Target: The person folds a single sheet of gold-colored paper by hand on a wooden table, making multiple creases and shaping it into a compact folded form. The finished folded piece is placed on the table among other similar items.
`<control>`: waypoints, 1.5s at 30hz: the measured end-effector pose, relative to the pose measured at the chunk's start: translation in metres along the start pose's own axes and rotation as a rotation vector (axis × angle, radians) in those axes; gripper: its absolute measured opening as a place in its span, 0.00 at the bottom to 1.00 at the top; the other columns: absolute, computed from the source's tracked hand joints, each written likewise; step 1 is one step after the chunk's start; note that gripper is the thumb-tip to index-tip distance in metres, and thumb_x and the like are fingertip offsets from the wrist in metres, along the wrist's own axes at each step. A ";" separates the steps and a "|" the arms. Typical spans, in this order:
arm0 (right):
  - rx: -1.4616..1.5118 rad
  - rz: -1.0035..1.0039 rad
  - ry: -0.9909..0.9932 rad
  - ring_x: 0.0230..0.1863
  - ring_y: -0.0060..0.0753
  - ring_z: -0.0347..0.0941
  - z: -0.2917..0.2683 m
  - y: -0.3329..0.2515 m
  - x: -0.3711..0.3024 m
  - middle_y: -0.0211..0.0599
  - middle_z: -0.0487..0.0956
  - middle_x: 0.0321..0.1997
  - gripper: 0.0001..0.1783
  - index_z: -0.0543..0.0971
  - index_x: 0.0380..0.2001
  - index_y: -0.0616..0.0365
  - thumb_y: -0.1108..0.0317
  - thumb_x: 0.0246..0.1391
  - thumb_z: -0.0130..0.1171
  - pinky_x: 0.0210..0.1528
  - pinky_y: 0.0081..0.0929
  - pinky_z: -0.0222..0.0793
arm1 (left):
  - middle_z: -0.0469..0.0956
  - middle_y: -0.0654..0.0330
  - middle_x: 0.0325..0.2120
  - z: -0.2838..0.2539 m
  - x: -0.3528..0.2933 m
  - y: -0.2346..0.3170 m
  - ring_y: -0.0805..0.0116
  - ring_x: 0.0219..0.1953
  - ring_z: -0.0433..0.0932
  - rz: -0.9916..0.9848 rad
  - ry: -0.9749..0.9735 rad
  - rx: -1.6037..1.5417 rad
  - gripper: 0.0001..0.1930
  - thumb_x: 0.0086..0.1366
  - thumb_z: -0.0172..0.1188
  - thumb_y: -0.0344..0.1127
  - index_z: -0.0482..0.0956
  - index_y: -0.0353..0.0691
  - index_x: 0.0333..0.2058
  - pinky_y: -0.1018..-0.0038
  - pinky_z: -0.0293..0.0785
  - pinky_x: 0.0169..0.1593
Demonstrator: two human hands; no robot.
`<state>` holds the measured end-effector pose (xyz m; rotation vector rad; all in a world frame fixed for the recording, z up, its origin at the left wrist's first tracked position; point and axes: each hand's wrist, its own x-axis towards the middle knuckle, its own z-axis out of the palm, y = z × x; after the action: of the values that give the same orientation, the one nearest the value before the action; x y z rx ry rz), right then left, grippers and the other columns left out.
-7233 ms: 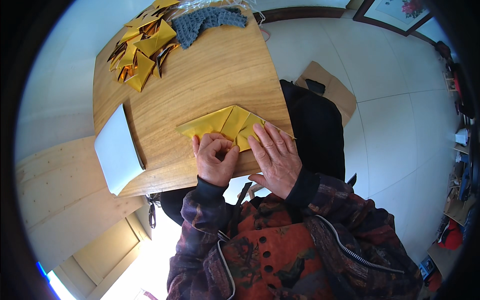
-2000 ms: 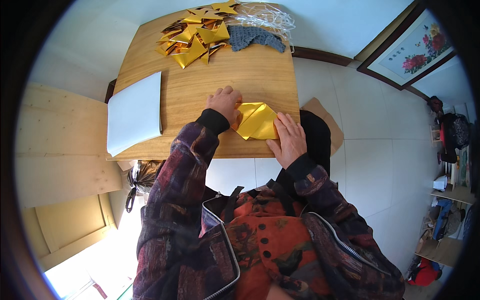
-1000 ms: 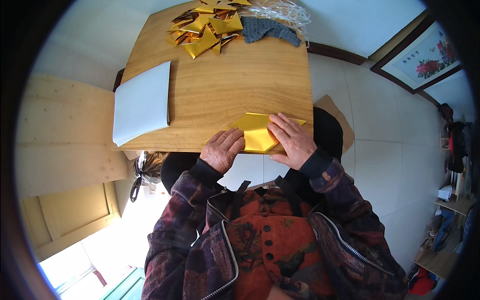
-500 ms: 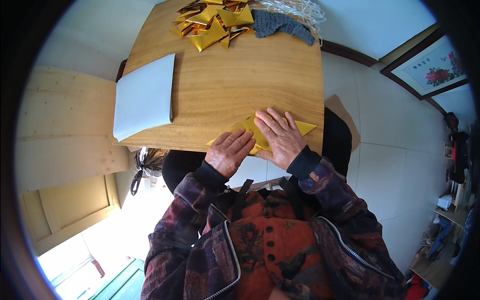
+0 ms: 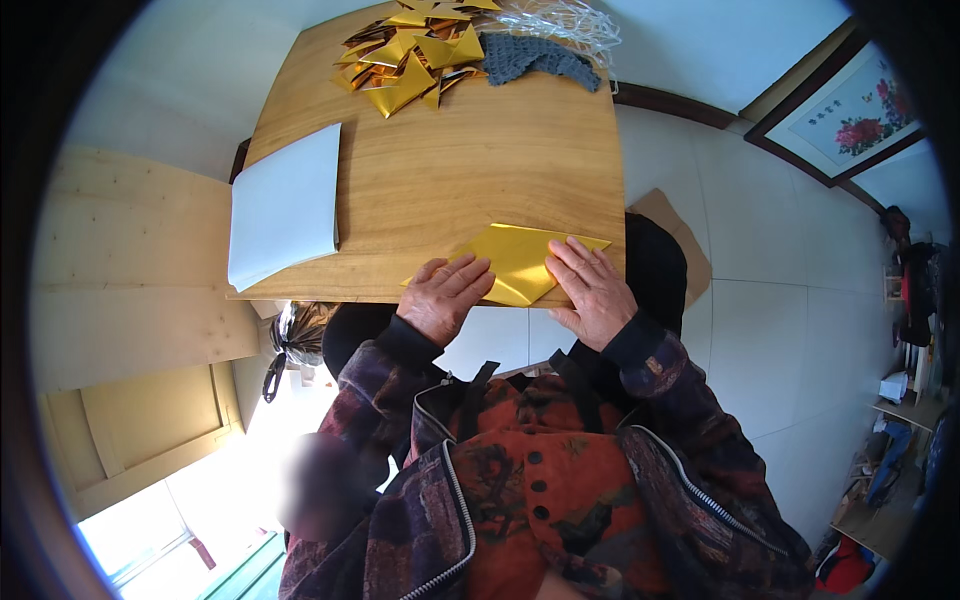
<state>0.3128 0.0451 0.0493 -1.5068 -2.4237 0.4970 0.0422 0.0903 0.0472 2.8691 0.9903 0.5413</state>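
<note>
A sheet of shiny gold paper (image 5: pixel 517 262), folded into a shape with pointed left and right ends, lies at the near edge of the wooden table (image 5: pixel 430 180). My left hand (image 5: pixel 440 297) rests flat on its left part, fingers stretched out and covering much of that end. On the right part lies my right hand (image 5: pixel 592 290), its fingers extended over the paper and its thumb near the table edge. Between the two hands the paper's middle shows bare.
A stack of white-backed sheets (image 5: pixel 285 208) lies at the table's left edge. Folded gold pieces (image 5: pixel 400 75) are heaped at the far side, beside a dark grey knitted cloth (image 5: pixel 540 62) and a bundle of clear strands (image 5: pixel 565 25). A framed flower picture (image 5: pixel 845 115) stands at the right.
My right hand has slid right along the gold paper, leaving its middle uncovered. The left hand has shifted little and stays on the left part. The view has moved slightly.
</note>
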 end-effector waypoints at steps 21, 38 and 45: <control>0.093 0.009 0.072 0.72 0.43 0.53 -0.002 0.000 -0.003 0.38 0.59 0.71 0.47 0.63 0.65 0.47 0.60 0.40 0.71 0.69 0.45 0.51 | 0.80 0.62 0.34 -0.008 0.075 -0.045 0.58 0.37 0.78 -0.319 -0.294 -0.349 0.10 0.59 0.58 0.36 0.79 0.48 0.40 0.64 0.68 0.42; 0.102 0.030 0.100 0.71 0.39 0.55 -0.002 -0.001 -0.002 0.36 0.62 0.70 0.45 0.67 0.62 0.50 0.58 0.37 0.72 0.69 0.41 0.51 | 0.74 0.55 0.29 -0.004 0.080 -0.037 0.51 0.32 0.76 -0.304 -0.169 -0.315 0.11 0.53 0.62 0.26 0.79 0.43 0.37 0.61 0.72 0.35; 0.102 0.034 0.096 0.71 0.40 0.55 -0.003 -0.001 -0.001 0.36 0.62 0.70 0.47 0.65 0.63 0.50 0.57 0.37 0.72 0.68 0.42 0.52 | 0.73 0.57 0.28 -0.003 0.079 -0.035 0.52 0.32 0.75 -0.318 -0.156 -0.305 0.10 0.53 0.62 0.27 0.79 0.43 0.36 0.62 0.72 0.35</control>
<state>0.3132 0.0442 0.0522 -1.4964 -2.2683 0.5343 0.0790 0.1657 0.0682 2.3862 1.1891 0.3940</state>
